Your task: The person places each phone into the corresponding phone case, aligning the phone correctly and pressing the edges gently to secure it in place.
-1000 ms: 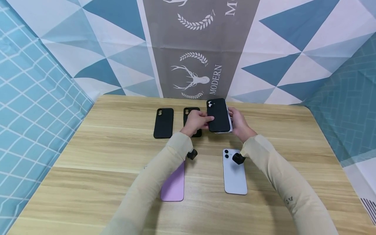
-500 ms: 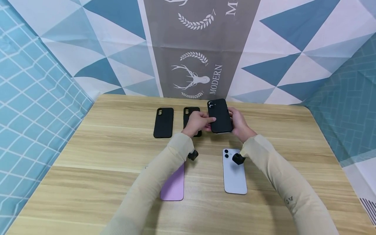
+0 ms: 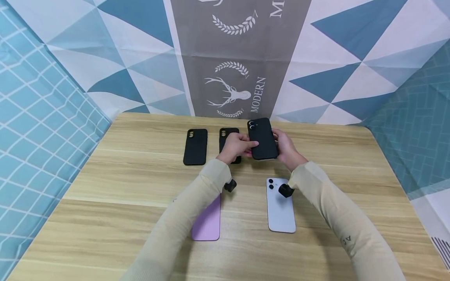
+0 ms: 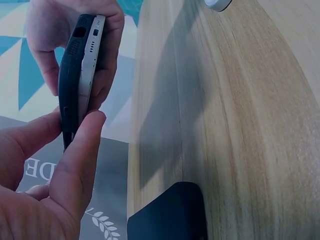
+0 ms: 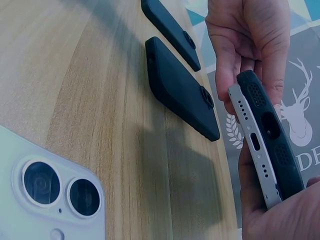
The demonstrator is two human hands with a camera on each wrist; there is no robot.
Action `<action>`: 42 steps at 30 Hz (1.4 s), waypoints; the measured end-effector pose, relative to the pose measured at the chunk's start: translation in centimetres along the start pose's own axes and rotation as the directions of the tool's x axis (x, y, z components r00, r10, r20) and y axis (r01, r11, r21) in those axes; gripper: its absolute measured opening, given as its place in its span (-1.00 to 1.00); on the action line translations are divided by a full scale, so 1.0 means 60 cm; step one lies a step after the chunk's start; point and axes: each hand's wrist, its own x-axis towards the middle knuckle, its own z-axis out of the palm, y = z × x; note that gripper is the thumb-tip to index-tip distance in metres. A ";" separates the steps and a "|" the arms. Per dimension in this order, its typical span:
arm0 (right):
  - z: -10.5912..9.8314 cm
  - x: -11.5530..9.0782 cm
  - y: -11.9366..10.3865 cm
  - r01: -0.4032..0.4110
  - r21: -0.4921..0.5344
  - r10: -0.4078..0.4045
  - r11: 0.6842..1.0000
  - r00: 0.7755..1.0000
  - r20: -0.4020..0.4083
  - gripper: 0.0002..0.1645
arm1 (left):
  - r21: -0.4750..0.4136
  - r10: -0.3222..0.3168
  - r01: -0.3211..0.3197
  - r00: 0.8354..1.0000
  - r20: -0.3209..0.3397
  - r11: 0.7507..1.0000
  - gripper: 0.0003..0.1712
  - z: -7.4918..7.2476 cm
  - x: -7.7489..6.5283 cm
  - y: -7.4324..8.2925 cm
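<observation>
At the table's back, both hands hold a black phone case (image 3: 263, 138) with a white-edged phone (image 5: 255, 145) against its inner side, above the tabletop. My left hand (image 3: 236, 147) pinches the left edge, thumb on the case's back and fingers beneath. On the opposite edge, my right hand (image 3: 286, 150) grips phone and case together. Both wrist views show the phone's port end standing proud of the case, a second layer beside the case's own port cutout (image 5: 270, 125). From the head view the case's back hides nearly all of the phone.
Two more black phone cases lie to the left, one at the far left (image 3: 195, 147) and one (image 3: 223, 134) partly behind my left hand. Nearer the front are a purple phone-shaped slab (image 3: 207, 222), partly under the left sleeve, and a white phone (image 3: 281, 214). A patterned backdrop (image 3: 228, 50) stands behind the table.
The phone's white edge, showing at right and below the case a second ago, has slid under the case and is nearly hidden. The camera cutouts look darker. Hands have barely moved.
</observation>
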 end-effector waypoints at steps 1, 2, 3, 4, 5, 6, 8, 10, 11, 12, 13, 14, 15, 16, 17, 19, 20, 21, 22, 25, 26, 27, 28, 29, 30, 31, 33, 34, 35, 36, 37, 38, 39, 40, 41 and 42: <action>0.000 0.000 0.000 -0.001 0.003 0.001 1.000 1.000 0.009 -0.72 | 0.002 0.000 0.000 1.000 -0.003 1.000 -0.68 0.000 0.000 -0.001; 0.000 0.000 0.000 0.000 0.002 0.000 1.000 1.000 0.011 -0.73 | 0.001 0.000 0.000 1.000 -0.004 1.000 -0.67 0.000 0.001 -0.001; 0.000 0.001 0.000 0.001 0.001 -0.001 1.000 1.000 0.010 -0.73 | 0.000 0.000 0.000 1.000 -0.005 1.000 -0.66 0.000 0.001 -0.001; 0.000 0.002 0.001 0.002 0.002 -0.002 1.000 1.000 0.007 -0.72 | -0.002 -0.003 0.003 1.000 -0.006 1.000 -0.65 -0.001 0.002 -0.001; -0.001 0.003 0.001 0.001 0.003 -0.002 1.000 1.000 0.005 -0.72 | -0.004 -0.005 0.005 1.000 -0.006 1.000 -0.64 -0.001 0.002 -0.002; -0.001 0.004 0.002 0.004 0.003 -0.004 1.000 1.000 0.000 -0.70 | -0.004 -0.007 0.007 1.000 -0.006 1.000 -0.63 -0.001 0.002 -0.002; -0.002 0.006 0.004 0.013 -0.008 -0.013 1.000 1.000 -0.002 -0.65 | 0.000 -0.010 0.010 1.000 -0.003 1.000 -0.63 -0.001 0.003 -0.002; -0.004 0.007 0.005 0.023 -0.022 -0.023 0.999 1.000 0.000 -0.56 | 0.008 -0.010 0.010 1.000 0.000 1.000 -0.64 -0.002 0.003 -0.002; -0.006 0.007 0.006 0.033 -0.017 -0.032 0.999 0.999 0.019 -0.52 | 0.012 -0.010 0.010 1.000 0.002 1.000 -0.65 -0.002 0.003 -0.003; -0.007 0.007 0.007 0.037 -0.026 -0.037 0.999 0.999 0.023 -0.47 | 0.014 -0.009 0.009 1.000 0.004 1.000 -0.65 -0.003 0.003 -0.003; -0.008 0.006 0.008 0.042 -0.037 -0.041 0.998 0.999 0.023 -0.42 | 0.015 -0.008 0.008 1.000 0.006 1.000 -0.65 -0.003 0.003 -0.003; -0.008 0.006 0.008 0.046 -0.047 -0.045 0.998 0.999 0.020 -0.39 | 0.015 -0.009 0.009 1.000 0.009 1.000 -0.65 -0.003 0.003 -0.003; -0.007 0.007 0.009 0.048 -0.056 -0.048 0.997 0.999 0.009 -0.38 | 0.012 -0.011 0.011 1.000 0.012 1.000 -0.64 -0.003 0.003 -0.003; -0.007 0.007 0.009 0.048 -0.063 -0.048 0.997 0.999 0.004 -0.37 | 0.010 -0.016 0.016 1.000 0.015 1.000 -0.63 -0.003 0.003 -0.004; -0.007 0.007 0.009 0.047 -0.069 -0.047 0.997 0.999 -0.006 -0.37 | 0.008 -0.019 0.019 1.000 0.020 1.000 -0.62 -0.003 0.003 -0.004; -0.004 0.006 0.009 0.036 -0.096 -0.039 0.995 0.999 -0.036 -0.38 | 0.004 -0.026 0.026 0.999 0.026 1.000 -0.60 -0.003 0.002 -0.004; -0.003 0.006 0.008 0.033 -0.103 -0.037 0.994 0.999 -0.039 -0.39 | 0.001 -0.030 0.030 0.999 0.030 1.000 -0.60 -0.003 0.002 -0.005; -0.002 0.004 0.008 0.030 -0.108 -0.034 0.994 0.999 -0.041 -0.39 | 0.001 -0.031 0.031 0.999 0.035 1.000 -0.60 -0.002 0.002 -0.005; -0.002 0.003 0.007 0.026 -0.111 -0.031 0.993 0.999 -0.040 -0.39 | -0.001 -0.032 0.032 0.999 0.040 0.999 -0.61 -0.002 0.002 -0.005; -0.002 0.001 0.005 0.029 -0.123 -0.034 0.992 0.999 -0.041 -0.39 | -0.019 -0.030 0.031 0.998 0.052 0.999 -0.63 -0.001 0.004 -0.006; -0.003 0.001 0.005 0.031 -0.127 -0.036 0.991 0.998 -0.042 -0.39 | -0.026 -0.030 0.031 0.998 0.054 0.999 -0.64 0.000 0.005 -0.006; -0.004 0.001 0.005 0.032 -0.127 -0.038 0.991 0.998 -0.045 -0.39 | -0.029 -0.034 0.036 0.998 0.062 0.999 -0.63 0.001 0.006 -0.006; -0.004 0.002 0.005 0.034 -0.126 -0.040 0.991 0.998 -0.048 -0.39 | -0.034 -0.039 0.041 0.997 0.068 0.999 -0.62 0.001 0.007 -0.006; -0.005 0.003 0.005 0.034 -0.127 -0.041 0.991 0.998 -0.051 -0.39 | -0.038 -0.041 0.044 0.997 0.072 0.998 -0.61 0.001 0.008 -0.006; -0.005 0.004 0.005 0.033 -0.126 -0.040 0.992 0.998 -0.056 -0.39 | -0.038 -0.043 0.046 0.996 0.077 0.998 -0.60 0.001 0.009 -0.006; -0.005 0.004 0.006 0.033 -0.126 -0.040 0.991 0.998 -0.057 -0.38 | -0.037 -0.043 0.047 0.996 0.081 0.998 -0.59 0.001 0.009 -0.006; -0.005 0.003 0.006 0.034 -0.129 -0.042 0.991 0.997 -0.061 -0.38 | -0.039 -0.043 0.046 0.995 0.089 0.998 -0.55 0.000 0.008 -0.006; -0.005 0.003 0.006 0.034 -0.133 -0.042 0.991 0.997 -0.064 -0.38 | -0.045 -0.038 0.042 0.995 0.090 0.998 -0.55 0.001 0.008 -0.006; -0.005 0.003 0.005 0.033 -0.139 -0.043 0.990 0.997 -0.067 -0.38 | -0.048 -0.033 0.038 0.995 0.091 0.998 -0.54 0.001 0.008 -0.006; -0.005 0.002 0.005 0.033 -0.142 -0.044 0.989 0.997 -0.071 -0.38 | -0.053 -0.031 0.036 0.995 0.095 0.998 -0.53 0.001 0.008 -0.006; -0.006 0.002 0.005 0.035 -0.149 -0.046 0.988 0.996 -0.073 -0.37 | -0.059 -0.029 0.035 0.995 0.100 0.998 -0.52 0.001 0.008 -0.007; -0.006 0.002 0.005 0.035 -0.157 -0.047 0.987 0.996 -0.077 -0.37 | -0.065 -0.029 0.036 0.994 0.106 0.997 -0.51 0.001 0.008 -0.007; -0.007 0.002 0.005 0.033 -0.163 -0.047 0.986 0.995 -0.083 -0.38 | -0.072 -0.031 0.039 0.993 0.113 0.997 -0.49 0.001 0.009 -0.007; -0.008 0.003 0.005 0.034 -0.166 -0.049 0.986 0.995 -0.090 -0.40 | -0.076 -0.031 0.040 0.992 0.120 0.996 -0.48 0.001 0.010 -0.007; -0.008 0.003 0.004 0.034 -0.172 -0.051 0.985 0.994 -0.094 -0.42 | -0.080 -0.032 0.043 0.992 0.126 0.996 -0.47 0.000 0.011 -0.007; -0.009 0.003 0.004 0.033 -0.178 -0.052 0.983 0.994 -0.099 -0.46 | -0.086 -0.034 0.046 0.991 0.128 0.995 -0.46 -0.001 0.011 -0.007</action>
